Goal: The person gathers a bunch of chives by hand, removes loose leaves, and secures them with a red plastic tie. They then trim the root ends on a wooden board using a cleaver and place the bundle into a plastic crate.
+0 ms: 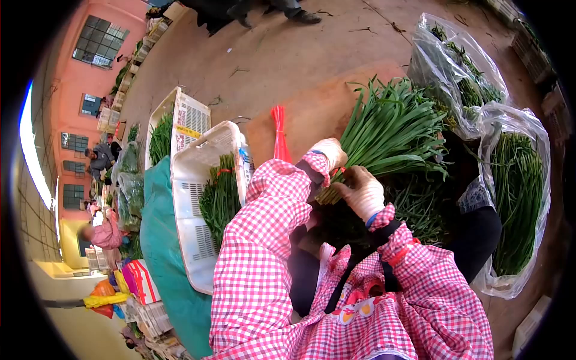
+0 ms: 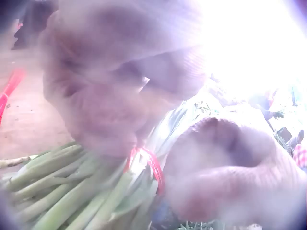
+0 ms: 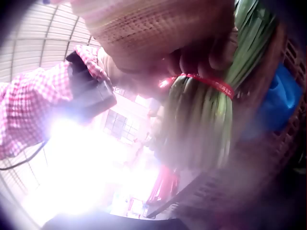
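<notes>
Here, the green bundle [image 1: 393, 129] lies between the fingers [image 3: 221, 56].

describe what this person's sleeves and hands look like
The sleeves are checked pink and white, with a black band at each wrist. The left hand and right hand wear pale gloves; the right one is ribbed with a blue cuff edge.

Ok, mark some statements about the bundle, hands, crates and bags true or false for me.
1. A red tie is around the leafy green bundle. True.
2. The tie sits at the leaf tips. False: it sits near the stalk ends.
3. The left hand and right hand are both at the bundle. True.
4. Both white plastic crates are empty. False: each holds greens.
5. In the head view, clear plastic bags are right of the crates. True.
</notes>
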The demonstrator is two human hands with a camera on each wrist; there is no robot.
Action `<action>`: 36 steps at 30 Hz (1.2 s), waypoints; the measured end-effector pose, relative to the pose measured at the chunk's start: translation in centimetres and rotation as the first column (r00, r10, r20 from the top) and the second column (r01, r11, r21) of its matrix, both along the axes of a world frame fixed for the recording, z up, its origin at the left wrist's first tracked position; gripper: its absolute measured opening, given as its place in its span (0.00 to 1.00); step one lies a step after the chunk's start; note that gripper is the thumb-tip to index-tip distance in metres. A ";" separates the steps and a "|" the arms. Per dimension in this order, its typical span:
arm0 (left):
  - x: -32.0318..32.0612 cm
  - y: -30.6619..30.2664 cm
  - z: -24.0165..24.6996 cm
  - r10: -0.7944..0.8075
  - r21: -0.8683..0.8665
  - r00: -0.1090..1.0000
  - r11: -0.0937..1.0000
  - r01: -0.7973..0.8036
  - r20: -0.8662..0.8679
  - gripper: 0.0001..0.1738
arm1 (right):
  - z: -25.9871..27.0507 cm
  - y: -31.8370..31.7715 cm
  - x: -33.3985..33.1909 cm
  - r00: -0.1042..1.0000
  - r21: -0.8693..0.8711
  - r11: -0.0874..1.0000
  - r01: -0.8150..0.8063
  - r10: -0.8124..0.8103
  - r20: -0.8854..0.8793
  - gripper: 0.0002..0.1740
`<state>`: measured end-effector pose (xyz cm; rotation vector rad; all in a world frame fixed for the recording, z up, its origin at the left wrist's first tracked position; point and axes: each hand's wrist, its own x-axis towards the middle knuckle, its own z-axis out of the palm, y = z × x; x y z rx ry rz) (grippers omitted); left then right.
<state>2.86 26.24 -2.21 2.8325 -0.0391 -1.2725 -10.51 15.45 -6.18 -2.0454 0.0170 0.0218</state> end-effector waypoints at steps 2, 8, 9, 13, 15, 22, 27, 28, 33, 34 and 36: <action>0.1 0.6 -1.3 0.078 -0.039 0.996 0.996 -0.077 0.033 0.23 | 0.1 0.7 0.6 0.992 -0.194 0.981 0.023 0.001 0.122 0.23; 0.6 1.4 -2.9 -0.290 0.023 0.951 0.955 0.295 -0.110 0.08 | 0.3 0.8 0.9 0.983 -0.186 0.980 0.068 -0.034 0.180 0.17; 0.4 1.6 -3.4 -0.035 -0.039 0.993 0.999 0.031 -0.111 0.07 | -1.0 1.1 1.0 0.968 -0.172 0.982 0.083 -0.039 0.246 0.13; -0.6 1.8 -2.4 0.488 -0.212 0.835 0.814 -0.541 -0.255 0.11 | -0.8 0.2 1.4 0.980 -0.226 0.973 0.054 -0.009 0.198 0.08; -1.8 3.3 -2.2 0.293 -0.426 0.956 0.863 -0.272 -0.016 0.10 | 0.2 -0.4 2.6 0.979 -0.319 0.947 -0.044 0.105 0.176 0.07; -7.9 3.9 -4.2 0.373 -0.486 0.702 0.873 -0.043 0.607 0.13 | 2.9 0.2 10.7 0.778 -0.678 0.513 -0.526 0.613 -0.140 0.11; -10.4 1.7 -6.2 0.218 -0.343 0.496 0.923 0.174 0.841 0.10 | 6.8 1.1 13.5 0.599 -0.656 0.292 -0.696 0.739 -0.308 0.13; -10.7 1.5 -6.2 0.159 -0.293 0.464 0.928 0.231 0.871 0.11 | 6.9 1.3 13.8 0.568 -0.660 0.242 -0.711 0.751 -0.337 0.14; -15.8 -0.3 -1.7 0.101 -0.444 0.510 0.649 0.617 0.855 0.15 | 6.1 0.4 13.7 0.537 -0.616 0.269 -0.740 0.788 -0.301 0.16; -16.0 0.3 -0.6 0.134 -0.486 0.537 0.641 0.594 0.833 0.16 | 4.9 -0.8 13.4 0.670 -0.531 0.520 -0.669 0.731 -0.128 0.14; -15.3 2.1 -0.1 0.271 -0.509 0.464 0.682 0.526 0.843 0.17 | 3.9 -3.0 12.2 0.837 -0.320 0.843 -0.432 0.507 0.207 0.10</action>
